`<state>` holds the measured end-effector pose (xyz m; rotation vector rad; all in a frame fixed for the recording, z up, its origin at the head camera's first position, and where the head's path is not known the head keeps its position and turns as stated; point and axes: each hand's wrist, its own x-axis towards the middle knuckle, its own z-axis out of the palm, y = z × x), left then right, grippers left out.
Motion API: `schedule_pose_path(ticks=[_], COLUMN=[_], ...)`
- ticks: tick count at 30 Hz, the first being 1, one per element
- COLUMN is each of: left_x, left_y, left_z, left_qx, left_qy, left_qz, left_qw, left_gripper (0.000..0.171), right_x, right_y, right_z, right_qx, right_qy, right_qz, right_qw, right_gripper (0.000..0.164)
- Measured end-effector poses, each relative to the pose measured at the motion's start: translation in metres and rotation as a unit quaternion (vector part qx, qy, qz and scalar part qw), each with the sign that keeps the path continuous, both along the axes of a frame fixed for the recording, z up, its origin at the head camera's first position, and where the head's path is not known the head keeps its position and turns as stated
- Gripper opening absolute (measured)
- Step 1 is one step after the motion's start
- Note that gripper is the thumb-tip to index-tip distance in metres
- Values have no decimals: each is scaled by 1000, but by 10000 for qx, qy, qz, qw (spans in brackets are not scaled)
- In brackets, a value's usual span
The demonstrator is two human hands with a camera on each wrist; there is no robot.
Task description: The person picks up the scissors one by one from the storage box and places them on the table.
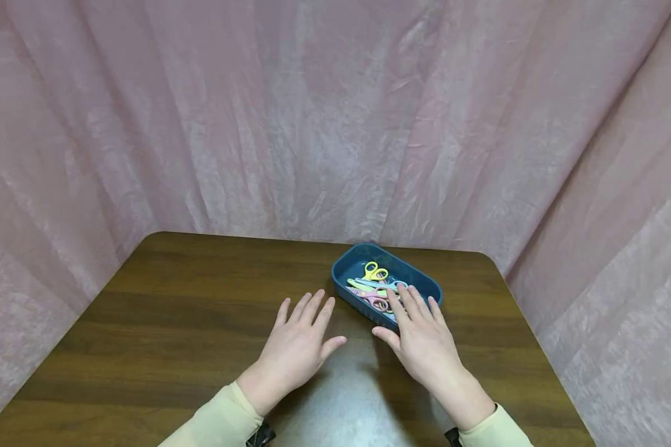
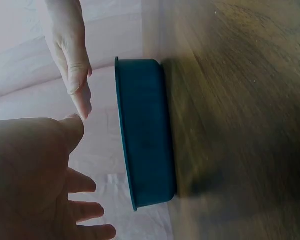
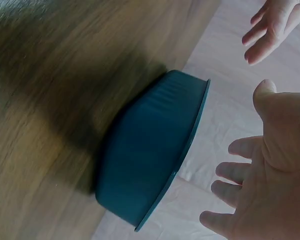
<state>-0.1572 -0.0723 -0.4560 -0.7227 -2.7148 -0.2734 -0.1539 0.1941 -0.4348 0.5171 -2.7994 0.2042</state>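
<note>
No readable text, labels, brands or numbers

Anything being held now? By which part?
Nothing held: left hand and right hand, fingers spread, hover clear of the dark-blue oblong bin.

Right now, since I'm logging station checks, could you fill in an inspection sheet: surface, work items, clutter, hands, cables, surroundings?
Surface: brown wood-grain table, with a bright reflection at the near side.
Work items: blue bin, upright on the table; several pastel scissors piled inside, partly hidden, so no count.
Clutter: nothing seen.
Left hand: fingers spread, apart from the bin, holding nothing.
Right hand: fingers spread, above the bin's near side, holding nothing.
Cables: nothing seen.
Surroundings: pinkish curtains behind and at both sides.
</note>
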Motion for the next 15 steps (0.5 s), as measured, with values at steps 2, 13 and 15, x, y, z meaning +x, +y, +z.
schedule_pose_path(ticks=[2, 13, 15], left_x=[-1, -7, -8], left_y=[2, 14, 16], left_z=[-1, -5, -5], left_qx=[29, -44, -55], left_qy=[48, -330, -364], left_qz=[-26, -60, -60], left_qw=[10000, 9994, 9993], left_gripper=[73, 74, 74], right_x=[-2, -13, -15], right_y=[3, 21, 24], right_z=[1, 0, -1], right_qx=[17, 43, 57], right_qy=[6, -146, -154], right_qz=[-33, -316, -355], right_qw=[10000, 9994, 9992], right_gripper=[80, 80, 80])
